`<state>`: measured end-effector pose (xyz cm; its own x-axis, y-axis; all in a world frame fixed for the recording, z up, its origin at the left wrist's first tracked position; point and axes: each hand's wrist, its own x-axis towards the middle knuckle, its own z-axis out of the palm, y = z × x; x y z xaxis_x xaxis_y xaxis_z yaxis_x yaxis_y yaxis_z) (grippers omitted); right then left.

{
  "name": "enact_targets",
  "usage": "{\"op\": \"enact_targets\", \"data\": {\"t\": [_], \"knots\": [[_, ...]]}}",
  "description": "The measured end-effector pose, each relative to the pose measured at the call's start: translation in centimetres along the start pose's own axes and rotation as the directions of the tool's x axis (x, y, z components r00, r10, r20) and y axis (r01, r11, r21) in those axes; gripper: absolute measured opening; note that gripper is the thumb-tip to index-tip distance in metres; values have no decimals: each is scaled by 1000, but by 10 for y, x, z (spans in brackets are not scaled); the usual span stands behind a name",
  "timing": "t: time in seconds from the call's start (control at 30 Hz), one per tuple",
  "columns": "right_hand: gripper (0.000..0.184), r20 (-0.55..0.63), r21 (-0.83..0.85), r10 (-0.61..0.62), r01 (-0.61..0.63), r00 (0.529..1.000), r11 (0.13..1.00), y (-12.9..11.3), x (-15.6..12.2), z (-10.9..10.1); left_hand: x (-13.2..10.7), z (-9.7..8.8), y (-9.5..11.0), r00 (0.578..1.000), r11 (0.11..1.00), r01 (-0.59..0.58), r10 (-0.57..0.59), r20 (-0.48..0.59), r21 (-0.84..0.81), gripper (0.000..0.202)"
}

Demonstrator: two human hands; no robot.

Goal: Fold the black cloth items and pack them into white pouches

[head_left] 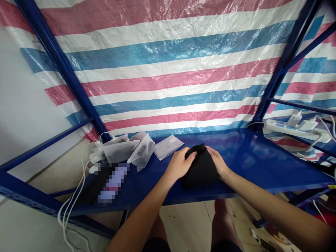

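A soft black item, like a folded cloth or pouch (201,171), rests upright at the front of the blue metal shelf, between my two hands. My left hand (181,161) grips its upper left edge, the thumb lying over the top. On the other side, my right hand (217,161) holds the upper right edge, and its fingertips are hidden behind the black material. Just behind my left hand lies a flat translucent packet (168,147) with a pale card or paper inside.
Frosted plastic bags (143,152) and a white power strip with plugs (96,155) crowd the left end of the shelf (244,157). White cables (75,196) hang off there. Another power strip (283,126) sits at right. Blue posts (278,73) and striped sheeting (170,80) stand behind.
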<state>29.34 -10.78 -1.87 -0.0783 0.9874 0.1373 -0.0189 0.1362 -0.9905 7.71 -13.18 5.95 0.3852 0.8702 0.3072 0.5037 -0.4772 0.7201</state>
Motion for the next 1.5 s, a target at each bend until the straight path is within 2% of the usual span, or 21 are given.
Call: {"op": "enact_targets", "data": {"t": [0.07,0.1,0.2,0.33,0.43,0.53,0.57,0.6,0.63,0.73,0.77,0.83,0.9,0.97,1.07,1.17,1.27,1.33,1.37,1.43,1.5], "knots": [[73,-73,-56,17,-21,997,998,-10,4,-8,18,3,-16,994,990,87,-94,59,114,30],[72,-49,-122,18,-24,999,992,-15,7,-11,25,5,-25,990,978,109,-124,73,178,32],[62,135,-388,29,27,990,921,-22,16,-21,33,13,-45,985,946,103,-140,101,308,32],[64,284,-598,79,112,956,794,-20,29,-30,26,10,-53,974,959,106,-153,165,263,48],[55,427,-575,237,59,873,816,-24,33,-31,19,1,-48,919,949,141,-231,318,282,62],[47,566,-564,380,8,732,825,-39,36,-29,20,-4,-38,860,938,129,-267,435,321,56],[44,583,-570,390,17,713,821,-46,36,-27,22,-6,-33,856,939,113,-258,448,325,52],[41,585,-575,372,44,721,817,-53,37,-25,25,-7,-28,867,940,96,-240,436,327,47],[38,572,-578,322,92,754,811,-61,37,-24,28,-9,-23,895,941,79,-211,393,328,42],[23,473,-611,-8,334,881,718,-81,34,-19,36,-15,-8,989,949,-14,-33,143,315,23],[19,434,-636,-152,421,888,646,-85,31,-18,37,-17,-5,997,946,-69,53,62,315,20],[24,390,-695,-375,536,841,479,-86,24,-17,35,-17,-5,976,910,-194,216,-18,365,20],[25,431,-712,-413,583,802,390,-80,16,-19,29,-13,-12,954,856,-281,299,28,433,22],[26,512,-672,-278,581,813,459,-69,8,-24,21,-6,-23,945,843,-325,283,161,427,20],[36,553,-574,-74,445,830,687,-53,1,-32,10,2,-37,935,906,-296,210,286,304,20],[45,501,-459,6,259,866,850,-43,2,-37,5,2,-40,946,954,-234,179,269,189,41],[51,390,-435,46,139,920,890,-33,7,-33,8,3,-43,965,982,-146,115,238,118,52],[47,291,-540,-24,185,957,821,-29,8,-26,12,10,-49,986,994,-77,64,154,79,37],[44,260,-616,-99,244,960,749,-28,7,-21,15,14,-52,995,998,-43,38,91,50,24],[32,288,-746,-278,397,916,535,-28,4,-12,20,23,-59,999,1000,24,-25,-24,-13,12],[25,411,-786,-383,535,827,312,-30,-1,-3,22,30,-63,994,996,78,-80,-68,-44,11]]}}
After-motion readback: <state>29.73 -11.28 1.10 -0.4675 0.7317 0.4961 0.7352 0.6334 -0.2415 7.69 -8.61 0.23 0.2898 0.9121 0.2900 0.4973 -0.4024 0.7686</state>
